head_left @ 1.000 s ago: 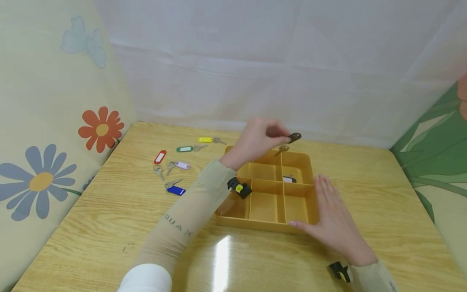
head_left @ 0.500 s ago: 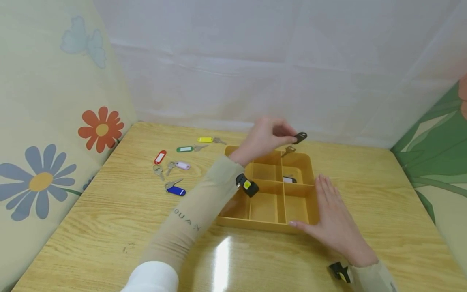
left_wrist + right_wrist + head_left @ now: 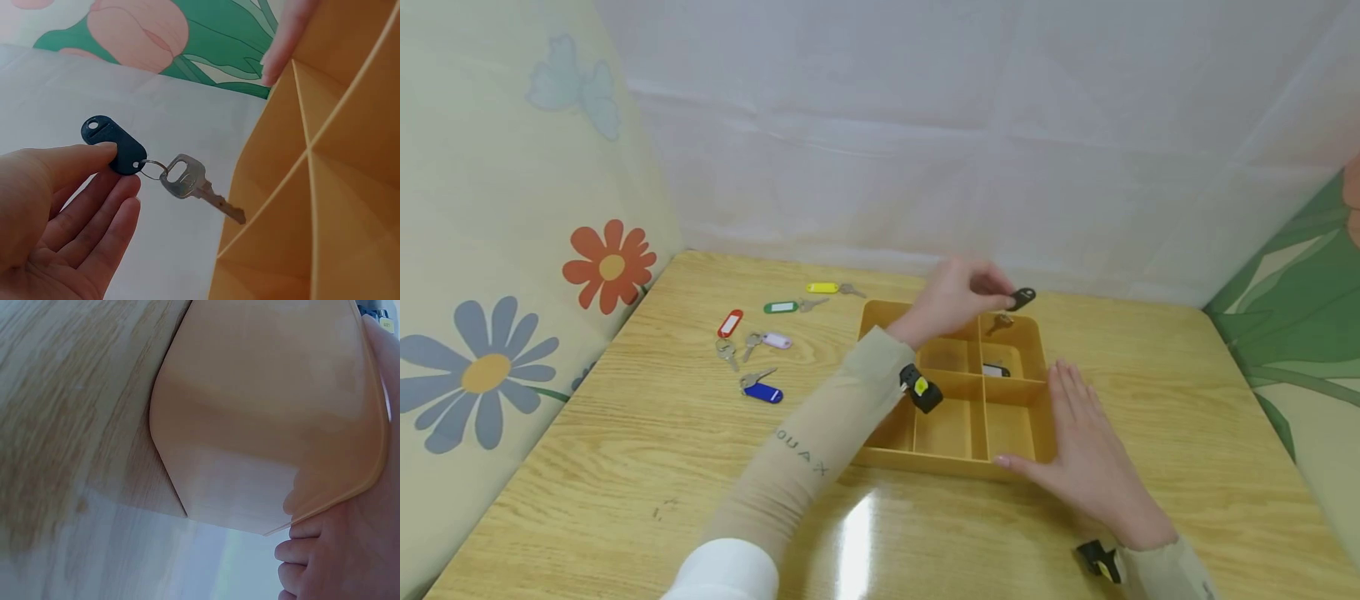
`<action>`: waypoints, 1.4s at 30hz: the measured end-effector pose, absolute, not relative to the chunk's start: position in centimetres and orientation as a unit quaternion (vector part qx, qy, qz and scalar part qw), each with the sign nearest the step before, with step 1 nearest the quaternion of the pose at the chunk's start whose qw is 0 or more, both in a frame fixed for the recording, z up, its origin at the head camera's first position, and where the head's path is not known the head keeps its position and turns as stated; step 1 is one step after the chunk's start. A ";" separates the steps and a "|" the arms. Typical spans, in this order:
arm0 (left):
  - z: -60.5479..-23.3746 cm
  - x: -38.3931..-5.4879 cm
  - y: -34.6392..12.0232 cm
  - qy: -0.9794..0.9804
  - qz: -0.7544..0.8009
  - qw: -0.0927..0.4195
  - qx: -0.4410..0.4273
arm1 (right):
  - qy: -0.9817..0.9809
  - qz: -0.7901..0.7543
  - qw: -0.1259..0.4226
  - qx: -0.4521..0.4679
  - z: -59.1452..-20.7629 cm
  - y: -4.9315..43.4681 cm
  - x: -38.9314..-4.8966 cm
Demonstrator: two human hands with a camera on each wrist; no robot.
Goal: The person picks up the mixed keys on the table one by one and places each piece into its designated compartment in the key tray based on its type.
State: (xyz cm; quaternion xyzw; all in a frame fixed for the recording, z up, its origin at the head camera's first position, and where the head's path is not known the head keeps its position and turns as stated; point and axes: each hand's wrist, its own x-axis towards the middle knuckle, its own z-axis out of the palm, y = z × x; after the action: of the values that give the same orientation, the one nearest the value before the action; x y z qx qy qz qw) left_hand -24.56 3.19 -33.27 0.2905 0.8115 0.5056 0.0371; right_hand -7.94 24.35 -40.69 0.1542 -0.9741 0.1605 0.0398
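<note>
My left hand (image 3: pixel 957 298) pinches a dark key tag (image 3: pixel 1022 298) between thumb and fingers, above the back right of a yellow-orange divided organizer box (image 3: pixel 940 464). From the tag's ring hangs a silver key (image 3: pixel 187 178), over the back right compartment. In that compartment lies another tag (image 3: pixel 995 370) with a white label and a dark edge; the divider partly hides it. My right hand (image 3: pixel 1093 458) rests against the box's right wall with fingers straight and its thumb at the front rim. The right wrist view shows the box's outer wall (image 3: pixel 262 412) beside that hand.
Left of the box, several tagged keys lie on the wooden table (image 3: pixel 625 450): yellow tag (image 3: pixel 822 288), green tag (image 3: pixel 781 307), red tag (image 3: pixel 730 323), pale lilac tag (image 3: pixel 777 340) and blue tag (image 3: pixel 763 392). A white cloth backdrop (image 3: pixel 925 150) stands behind the table.
My left hand has moved right and then slightly down with the dark tag and its key, which now hangs over the back right compartment. My right hand and the box have stayed put.
</note>
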 end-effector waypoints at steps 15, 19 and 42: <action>-35.7 -24.9 3.9 0.827 0.478 0.038 0.294 | -0.974 0.157 0.044 0.158 -40.9 24.4 -7.9; -35.5 -24.6 3.8 0.837 0.468 0.050 0.278 | -0.974 0.156 0.044 0.158 -40.9 24.4 -7.9; -33.7 -23.5 1.5 0.832 0.482 0.045 0.272 | -0.974 0.152 0.051 0.160 -40.8 24.3 -7.9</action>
State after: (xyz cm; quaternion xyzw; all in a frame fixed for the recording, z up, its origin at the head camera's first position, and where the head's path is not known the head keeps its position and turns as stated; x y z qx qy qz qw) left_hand -23.45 1.52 -33.66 0.2723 0.8317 0.4818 0.0455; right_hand -7.87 24.33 -40.77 0.1604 -0.9739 0.1523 0.0508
